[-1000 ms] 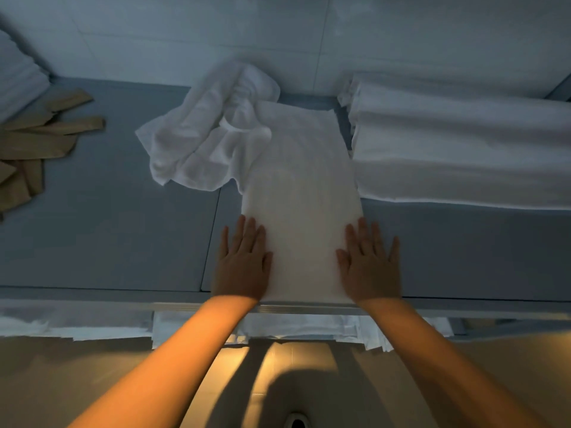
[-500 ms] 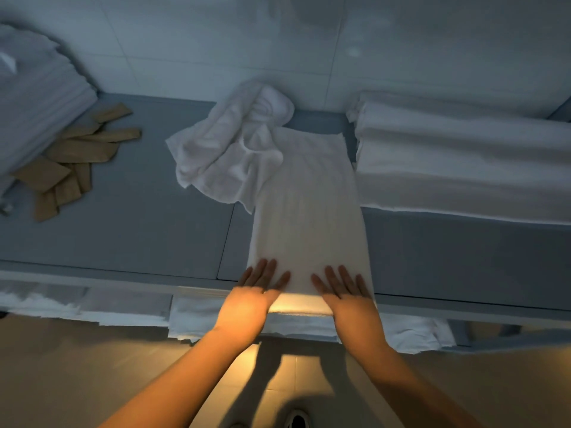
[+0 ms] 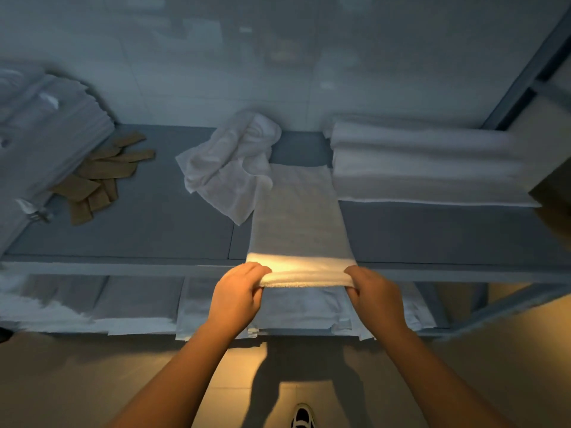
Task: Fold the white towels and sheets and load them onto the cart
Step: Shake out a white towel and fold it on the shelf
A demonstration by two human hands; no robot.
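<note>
A: Where is your grip right now?

B: Your left hand (image 3: 238, 293) and right hand (image 3: 375, 296) each pinch a near corner of the towel (image 3: 296, 217), fingers curled round its edge. The strip runs away from your hands across the top shelf (image 3: 139, 217) toward the wall (image 3: 278, 57).

A: How does the towel lie between your hands?

B: The near edge is lifted off the shelf lip and stretched taut from one hand to the other, lit warm yellow there. Beyond your grip the rest lies flat on the shelf.

A: What sits around it?

B: Past your left hand, on the far left of the strip, a crumpled towel (image 3: 230, 168) overlaps its long edge. Past your right hand, a stack (image 3: 417, 168) of folded white linen touches the strip's far right side. Well out to the left of your left hand lie some brown pieces (image 3: 99, 177), scattered, and beyond them another pile (image 3: 46, 128) of folded white linen.

A: And under your hands?

B: Directly below your grip is the lower shelf (image 3: 509, 304), with sheets (image 3: 302, 307) lying flat in it, their edges poking over the front. Nearer to you than your hands there is floor (image 3: 494, 366) and the tip of your shoe (image 3: 302, 417).
</note>
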